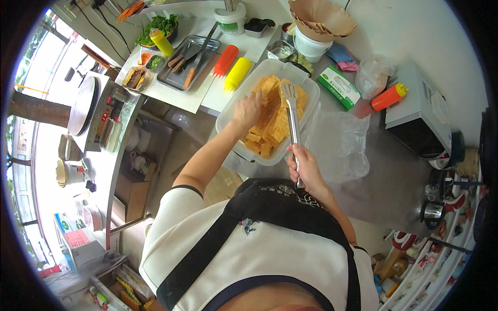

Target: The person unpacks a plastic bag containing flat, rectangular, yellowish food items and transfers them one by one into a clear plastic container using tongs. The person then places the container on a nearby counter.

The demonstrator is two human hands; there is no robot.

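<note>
A translucent plastic tub [229, 112] stands before me, holding golden fried crispy sheets [276, 116], some whole, some broken. My left hand [248, 110] reaches into its left side, the fingers on the sheets; whether they grip one cannot be told. In my right hand [305, 165] are metal tongs [293, 120], held by the handle near the tub's front edge. The slotted head of the tongs lies over the sheets at the tub's right. A crumpled clear plastic bag [338, 147] lies on the steel counter to the right of the tub.
Red [225, 61] and yellow squeeze bottles [237, 74] and a metal tray [188, 62] with spatulas lie left of the tub. A green tissue box [339, 87], a red squeeze bottle [389, 97] and a microwave oven [420, 116] are at right. A round griddle [83, 105] stands far left.
</note>
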